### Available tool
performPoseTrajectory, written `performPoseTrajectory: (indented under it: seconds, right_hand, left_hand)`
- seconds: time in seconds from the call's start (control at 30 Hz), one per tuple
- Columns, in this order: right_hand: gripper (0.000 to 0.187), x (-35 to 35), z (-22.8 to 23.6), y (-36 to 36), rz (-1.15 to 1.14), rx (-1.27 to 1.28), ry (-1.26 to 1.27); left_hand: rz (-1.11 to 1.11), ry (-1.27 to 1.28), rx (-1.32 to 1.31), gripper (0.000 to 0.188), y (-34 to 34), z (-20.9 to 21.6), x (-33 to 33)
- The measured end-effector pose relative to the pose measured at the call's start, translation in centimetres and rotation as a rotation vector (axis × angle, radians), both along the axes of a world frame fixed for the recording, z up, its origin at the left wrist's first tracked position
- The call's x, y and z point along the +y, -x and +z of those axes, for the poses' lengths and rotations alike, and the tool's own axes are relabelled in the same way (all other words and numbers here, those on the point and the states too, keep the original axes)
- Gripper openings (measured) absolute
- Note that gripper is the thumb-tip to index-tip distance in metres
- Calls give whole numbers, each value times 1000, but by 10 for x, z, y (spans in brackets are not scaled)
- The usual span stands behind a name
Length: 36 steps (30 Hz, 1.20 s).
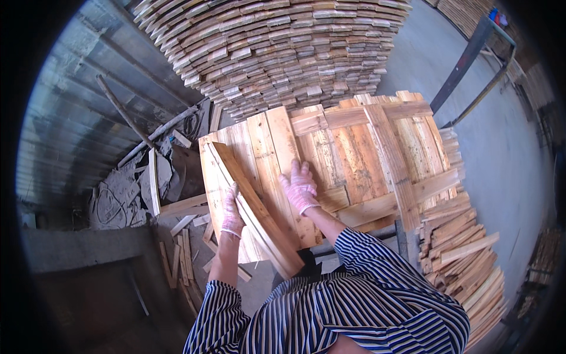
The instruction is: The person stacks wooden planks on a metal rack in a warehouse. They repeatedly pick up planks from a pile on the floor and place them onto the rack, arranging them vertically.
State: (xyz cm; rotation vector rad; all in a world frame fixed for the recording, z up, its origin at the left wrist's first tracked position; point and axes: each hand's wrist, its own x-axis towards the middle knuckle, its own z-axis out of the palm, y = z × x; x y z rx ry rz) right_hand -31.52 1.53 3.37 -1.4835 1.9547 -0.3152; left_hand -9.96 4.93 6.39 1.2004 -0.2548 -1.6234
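Note:
My left hand (233, 217), in a pinkish-white glove, grips a long wooden board (259, 218) tilted up on its edge; a second one may be pressed against it. The board slants from the far left down toward my body. My right hand (300, 190), gloved the same way, rests with fingers apart on a flat plank (282, 137). Several planks (240, 140) lie side by side under both hands. To their right is a slatted wooden panel (354, 156) with crosspieces, one loose-looking board (389, 159) lying across it.
A tall stack of boards (283, 53) rises behind the work surface. Wood strips (466, 236) are piled at the right. Scrap wood (184, 253) and debris (121, 200) lie at left, near a metal-sheet wall (76, 112). A metal frame (466, 71) stands at the far right.

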Motion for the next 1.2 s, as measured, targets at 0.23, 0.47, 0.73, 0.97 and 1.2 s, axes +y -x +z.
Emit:
performPoseTrajectory:
  seconds: [0.23, 0.47, 0.73, 0.97, 1.2]
  right_hand:
    - [98, 65, 53, -31, 222, -633, 23]
    - [88, 14, 57, 62, -221, -261, 44]
    - [94, 34, 32, 34, 1, 26, 80]
    - [91, 32, 51, 79, -127, -229, 173]
    - [65, 23, 19, 125, -98, 119, 77]
  left_hand:
    - [-94, 144, 38, 52, 25, -24, -18]
    - [-293, 73, 202, 62, 58, -15, -52]
    - [-253, -45, 137, 57, 81, -21, -60]
    - [-612, 313, -400, 76, 72, -21, -65]
    - [-140, -176, -1063, 64, -165, -55, -51]
